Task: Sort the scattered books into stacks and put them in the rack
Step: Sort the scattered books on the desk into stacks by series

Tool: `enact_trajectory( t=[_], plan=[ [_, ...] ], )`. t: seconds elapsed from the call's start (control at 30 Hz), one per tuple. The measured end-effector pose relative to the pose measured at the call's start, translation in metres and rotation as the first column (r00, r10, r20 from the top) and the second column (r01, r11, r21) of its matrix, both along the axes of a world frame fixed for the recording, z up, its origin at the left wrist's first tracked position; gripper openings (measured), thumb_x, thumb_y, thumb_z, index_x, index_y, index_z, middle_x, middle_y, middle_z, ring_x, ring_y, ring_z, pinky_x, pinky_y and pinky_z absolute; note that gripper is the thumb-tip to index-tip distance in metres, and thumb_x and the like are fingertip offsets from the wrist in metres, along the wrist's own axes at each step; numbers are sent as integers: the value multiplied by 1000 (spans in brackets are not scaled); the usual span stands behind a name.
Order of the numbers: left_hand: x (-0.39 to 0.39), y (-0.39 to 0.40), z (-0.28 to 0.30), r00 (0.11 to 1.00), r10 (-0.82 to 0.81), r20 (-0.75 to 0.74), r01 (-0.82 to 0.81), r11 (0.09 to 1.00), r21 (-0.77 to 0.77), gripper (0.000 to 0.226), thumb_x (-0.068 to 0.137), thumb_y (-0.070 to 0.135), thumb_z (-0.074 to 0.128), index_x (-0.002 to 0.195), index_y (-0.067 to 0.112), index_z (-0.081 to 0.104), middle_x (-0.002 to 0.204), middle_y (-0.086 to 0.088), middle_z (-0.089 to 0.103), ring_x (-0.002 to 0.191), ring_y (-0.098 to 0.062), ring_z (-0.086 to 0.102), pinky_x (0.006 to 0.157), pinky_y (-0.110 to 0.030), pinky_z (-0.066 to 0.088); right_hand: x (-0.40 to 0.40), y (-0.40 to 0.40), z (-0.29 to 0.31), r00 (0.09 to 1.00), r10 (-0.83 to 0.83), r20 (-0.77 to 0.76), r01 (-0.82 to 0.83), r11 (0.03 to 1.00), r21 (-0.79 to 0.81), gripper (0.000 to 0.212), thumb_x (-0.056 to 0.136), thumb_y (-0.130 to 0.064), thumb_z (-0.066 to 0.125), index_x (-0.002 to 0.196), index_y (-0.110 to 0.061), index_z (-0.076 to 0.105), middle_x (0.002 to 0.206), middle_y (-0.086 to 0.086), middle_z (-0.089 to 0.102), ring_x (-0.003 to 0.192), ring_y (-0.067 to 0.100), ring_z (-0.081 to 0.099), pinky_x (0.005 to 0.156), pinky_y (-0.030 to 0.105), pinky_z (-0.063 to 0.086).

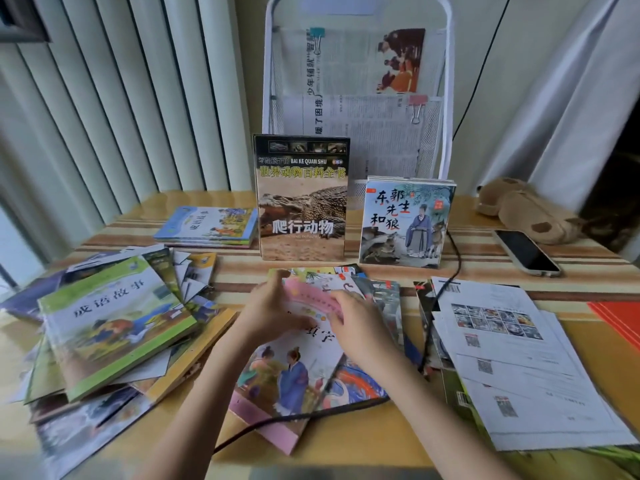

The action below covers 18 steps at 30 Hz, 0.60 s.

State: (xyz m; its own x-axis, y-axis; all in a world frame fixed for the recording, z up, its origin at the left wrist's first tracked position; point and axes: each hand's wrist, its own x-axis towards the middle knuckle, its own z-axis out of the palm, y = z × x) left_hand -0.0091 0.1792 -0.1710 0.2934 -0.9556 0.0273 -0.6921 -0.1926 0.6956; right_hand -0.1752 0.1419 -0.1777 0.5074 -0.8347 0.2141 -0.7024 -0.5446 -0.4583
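The white mesh rack (pixel 446 98) stands at the back of the tabletop (pixel 374 431), and its pockets hold folded newspapers (pixel 367 133), one clipped with a teal binder clip (pixel 317 34), another with a pink binder clip (pixel 417 105). Two books stand upright in front of the rack: a reptile encyclopedia (pixel 302 199) with a crocodile on its cover, and just beside it an illustrated storybook (pixel 407 221) fronting a thin stack. A small neat stack of picture books (pixel 209 227) lies flat to the left of the encyclopedia. A loose, fanned heap of green-bordered storybooks (pixel 110 327) covers the near-left side, and a spread of white-backed booklets (pixel 512 358) lies face down on the right.

Both my forearms reach in from the near edge to the middle pile (pixel 301 372). My left hand (pixel 273 313) and right hand (pixel 360 323) are each closed on a pink-bordered booklet (pixel 308 294), thumbs on top, holding it slightly tilted above the pile. A black cable (pixel 446 289) trails across the tabletop under my right forearm. A phone (pixel 526 252) and a brown plush toy (pixel 526 209) rest at the far right.
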Motion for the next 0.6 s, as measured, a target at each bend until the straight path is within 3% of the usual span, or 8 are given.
enact_trajectory(
  t=[0.07, 0.17, 0.2, 0.27, 0.33, 0.47, 0.53, 0.6],
  plan=[
    [0, -1, -3, 1000, 10, 26, -8, 997, -80, 90, 57, 25, 89, 131, 13, 40, 113, -3, 56, 103, -19, 51, 77, -21, 36, 5, -1, -4, 998, 16, 59, -17, 1000, 16, 36, 94, -14, 51, 129, -16, 49, 119, 5, 58, 110, 22, 53, 96, 37, 45],
    [-4, 1, -5, 997, -28, -69, 17, 989, -150, 79, 64, 10, 84, 131, 12, 40, 113, 3, 54, 99, -13, 54, 68, -6, 37, 3, -10, -8, 990, -1, 139, -9, 998, 70, 38, 91, -11, 57, 127, -20, 49, 117, 5, 56, 106, 20, 55, 88, 33, 49],
    [-6, 1, -6, 993, -50, -108, 31, 986, -164, 79, 66, 6, 82, 132, 12, 39, 115, 1, 55, 102, -14, 57, 72, -5, 40, 3, -12, -10, 987, 0, 160, -13, 996, 83, 40, 89, -10, 58, 126, -22, 49, 116, 4, 56, 105, 19, 55, 87, 32, 49],
    [-8, -2, -10, 991, -46, -128, 21, 982, -187, 83, 64, 5, 82, 134, 11, 38, 120, -6, 51, 109, -19, 56, 87, -18, 45, 4, -13, -13, 979, -2, 203, -16, 996, 89, 43, 87, -7, 61, 125, -24, 49, 113, 4, 55, 105, 19, 54, 87, 33, 50],
    [-7, -6, -11, 996, -14, -90, -2, 984, -181, 87, 62, 11, 85, 135, 10, 37, 124, -7, 46, 112, -18, 50, 92, -25, 43, 4, -13, -14, 965, -14, 261, -12, 995, 96, 44, 86, -3, 61, 122, -25, 50, 110, 2, 52, 103, 16, 53, 86, 32, 50],
    [-3, -6, -6, 995, 26, -95, -39, 989, -140, 85, 62, 21, 87, 133, 13, 40, 115, -1, 57, 96, -12, 54, 75, -19, 40, 1, -14, -12, 925, -9, 380, -53, 987, 152, 43, 86, 4, 56, 113, -28, 54, 99, -1, 54, 87, 13, 56, 66, 21, 47],
    [1, -3, -5, 992, 79, -95, -99, 971, -217, 77, 63, 22, 86, 127, 17, 45, 106, 5, 59, 90, -10, 56, 63, -14, 39, 1, -16, -11, 889, -11, 459, -103, 970, 222, 40, 86, 6, 52, 104, -29, 57, 91, -2, 56, 79, 16, 58, 58, 30, 47],
    [5, -2, -2, 981, 105, -162, -148, 948, -282, 67, 65, 18, 85, 120, 20, 48, 102, 9, 60, 86, -7, 59, 63, -12, 44, 3, -18, -9, 845, -31, 533, -133, 955, 266, 38, 86, 7, 50, 97, -28, 59, 84, -3, 56, 72, 20, 57, 51, 35, 43]
  ],
)
